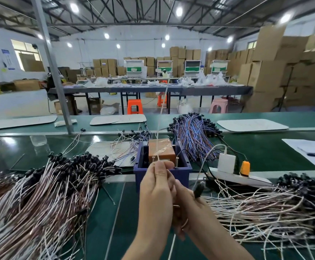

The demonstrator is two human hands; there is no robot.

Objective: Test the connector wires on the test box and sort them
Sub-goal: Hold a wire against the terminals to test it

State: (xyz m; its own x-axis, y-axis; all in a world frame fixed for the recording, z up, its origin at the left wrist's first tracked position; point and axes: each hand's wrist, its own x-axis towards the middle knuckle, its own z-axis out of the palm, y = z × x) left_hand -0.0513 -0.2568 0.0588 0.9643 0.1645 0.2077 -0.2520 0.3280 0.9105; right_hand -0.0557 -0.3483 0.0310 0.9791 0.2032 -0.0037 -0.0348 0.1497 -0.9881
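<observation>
The blue test box stands mid-table, with an orange-brown block inside and two metal pins at its front. My left hand pinches a thin white connector wire just in front of the box, near the left pin. My right hand sits close behind and below it, fingers curled round the same wire. A blurred black connector sticks up above my right hand. A big pile of white and brown wires lies at the left, a looser white pile at the right.
A bundle of blue and purple wires lies behind the box, and a few loose wires to its left. At the right sits a power strip with a white adapter and an orange plug. Papers lie far right.
</observation>
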